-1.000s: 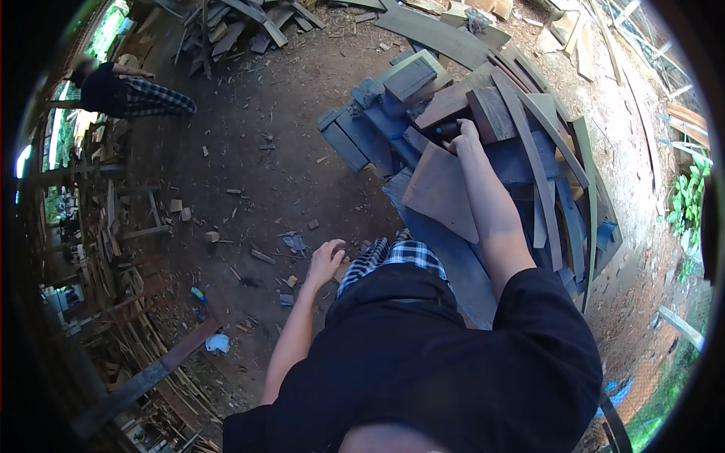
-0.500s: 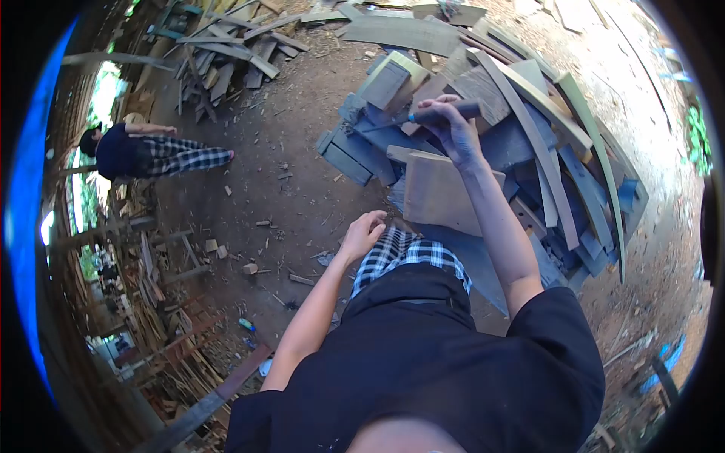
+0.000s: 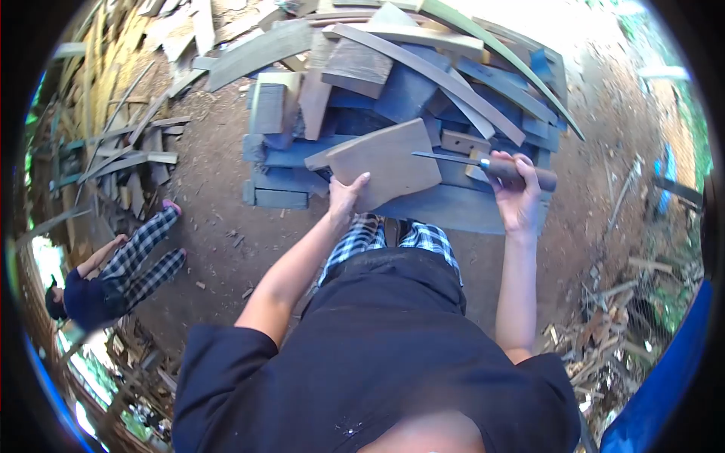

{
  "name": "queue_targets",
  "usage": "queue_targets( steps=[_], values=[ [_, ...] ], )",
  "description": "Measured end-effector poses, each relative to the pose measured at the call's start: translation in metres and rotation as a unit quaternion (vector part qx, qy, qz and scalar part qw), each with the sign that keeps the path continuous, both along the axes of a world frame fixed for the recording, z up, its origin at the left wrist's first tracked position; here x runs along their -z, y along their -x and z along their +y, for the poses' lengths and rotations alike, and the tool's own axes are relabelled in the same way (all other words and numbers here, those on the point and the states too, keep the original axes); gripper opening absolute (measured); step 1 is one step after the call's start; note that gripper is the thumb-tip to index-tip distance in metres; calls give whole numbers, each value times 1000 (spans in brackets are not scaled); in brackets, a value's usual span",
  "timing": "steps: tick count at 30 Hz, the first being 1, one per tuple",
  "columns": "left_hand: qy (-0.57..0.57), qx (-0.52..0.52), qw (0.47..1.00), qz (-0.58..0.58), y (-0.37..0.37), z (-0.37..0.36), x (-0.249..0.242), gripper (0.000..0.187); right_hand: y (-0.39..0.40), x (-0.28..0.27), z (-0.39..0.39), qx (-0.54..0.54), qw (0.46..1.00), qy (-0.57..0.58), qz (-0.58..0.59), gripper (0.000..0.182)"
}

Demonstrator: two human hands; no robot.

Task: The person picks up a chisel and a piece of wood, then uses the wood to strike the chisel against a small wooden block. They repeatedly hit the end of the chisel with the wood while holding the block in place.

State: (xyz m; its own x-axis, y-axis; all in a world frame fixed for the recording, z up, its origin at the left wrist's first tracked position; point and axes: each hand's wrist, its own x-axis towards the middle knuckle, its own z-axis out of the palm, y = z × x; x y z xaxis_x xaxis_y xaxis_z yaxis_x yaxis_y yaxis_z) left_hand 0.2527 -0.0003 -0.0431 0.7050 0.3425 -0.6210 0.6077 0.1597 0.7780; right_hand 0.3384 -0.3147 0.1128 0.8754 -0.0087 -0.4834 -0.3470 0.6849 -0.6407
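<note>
Your left hand (image 3: 344, 199) has come from beside your leg to the board (image 3: 393, 162), gripping its near left edge with the thumb on top, while your right hand (image 3: 519, 202) stays closed around the tool's handle (image 3: 507, 172). So board and tool are now held together, before the wood pile (image 3: 355, 69), the blade (image 3: 447, 157) reaching across the board's right edge, contact not clear. Planks crowd the far side; bare ground (image 3: 210, 140) gives room leftward.

Wears a loose, navy-black shirt (image 3: 362, 347) with wide, short sleeves (image 3: 226, 362) — dotted with pale flecks (image 3: 349, 430) on the left of the chest. Below, shows checked trousers (image 3: 436, 243) in black, white and pale blue — topped by dark cloth (image 3: 393, 272) at the waist.
</note>
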Motion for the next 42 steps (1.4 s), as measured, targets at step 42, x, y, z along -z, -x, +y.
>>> queue_targets(
  steps=[42],
  values=[
    [-131, 251, 958, 51, -48, 58, -7, 67, 226, 32, -284, 335, 934, -35, 116, 31]
  ],
)
